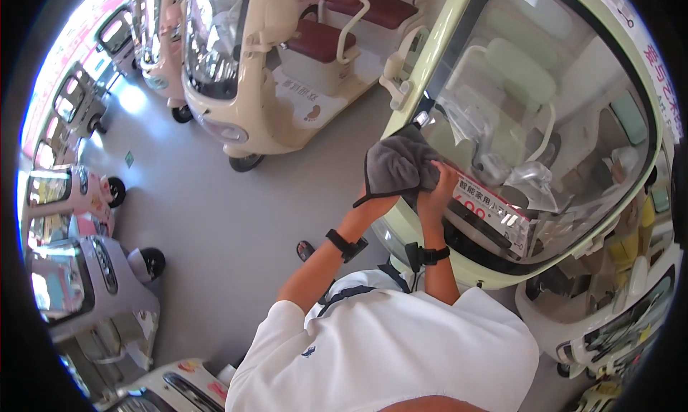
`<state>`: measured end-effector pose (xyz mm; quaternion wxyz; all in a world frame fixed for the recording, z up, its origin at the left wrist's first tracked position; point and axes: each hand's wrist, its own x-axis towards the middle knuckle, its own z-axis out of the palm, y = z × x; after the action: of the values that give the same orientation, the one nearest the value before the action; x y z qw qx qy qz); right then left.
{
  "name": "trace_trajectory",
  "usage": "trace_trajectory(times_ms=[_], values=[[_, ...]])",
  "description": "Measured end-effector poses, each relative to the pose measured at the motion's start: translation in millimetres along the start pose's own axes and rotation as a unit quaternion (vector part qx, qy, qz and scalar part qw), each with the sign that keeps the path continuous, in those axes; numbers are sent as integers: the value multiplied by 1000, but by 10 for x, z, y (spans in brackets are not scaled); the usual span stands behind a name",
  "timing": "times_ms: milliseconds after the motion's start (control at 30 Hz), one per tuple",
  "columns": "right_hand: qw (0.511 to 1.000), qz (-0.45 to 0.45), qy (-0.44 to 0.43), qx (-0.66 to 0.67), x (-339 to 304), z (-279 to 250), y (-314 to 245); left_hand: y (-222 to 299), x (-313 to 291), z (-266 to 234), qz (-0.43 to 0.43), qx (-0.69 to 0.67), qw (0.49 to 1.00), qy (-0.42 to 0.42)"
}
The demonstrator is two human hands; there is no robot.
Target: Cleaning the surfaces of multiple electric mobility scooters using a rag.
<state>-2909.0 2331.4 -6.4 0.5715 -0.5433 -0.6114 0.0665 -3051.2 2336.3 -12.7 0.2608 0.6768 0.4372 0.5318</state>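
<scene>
A grey plush cloth (398,167) with a dark edge is bunched up in front of the pale green vehicle's windshield (494,147). My left hand (378,206) holds it from below; the cloth covers most of those fingers. On the cloth's right side, my right hand (437,191) is closed on its edge, slightly blurred. Both wrists wear black bands with small boxes. Behind the windshield, next to my right hand, lies a printed red and white sign (494,215).
A cream three-wheeler (276,118) with dark red seats stands ahead. Pink (75,197) and lilac (107,276) small vehicles line the left. A white vehicle (602,308) stands close on the right. The vehicle's mirror (400,72) juts out beyond the cloth. Grey floor (222,233) lies between them.
</scene>
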Motion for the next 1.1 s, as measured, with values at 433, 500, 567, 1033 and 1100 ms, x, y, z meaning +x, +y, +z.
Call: trace_trajectory(times_ms=[433, 500, 567, 1033, 1100], values=[[919, 36, 128, -371, 309, 502, 2, -845, 955, -50, 11, -86, 926, -368], [917, 58, 147, -367, 237, 582, 110, -985, 955, -2, 5, -135, 928, -348], [922, 53, 123, -364, 15, 646, 219, -1268, 881, 26, -17, -147, 916, -372], [870, 118, 276, -390, -191, 840, 60, -2167, 823, 779, -80, -262, 363, -891], [840, 167, 296, -424, -251, 898, 6, -2125, 804, 942, 59, -232, 314, -919]])
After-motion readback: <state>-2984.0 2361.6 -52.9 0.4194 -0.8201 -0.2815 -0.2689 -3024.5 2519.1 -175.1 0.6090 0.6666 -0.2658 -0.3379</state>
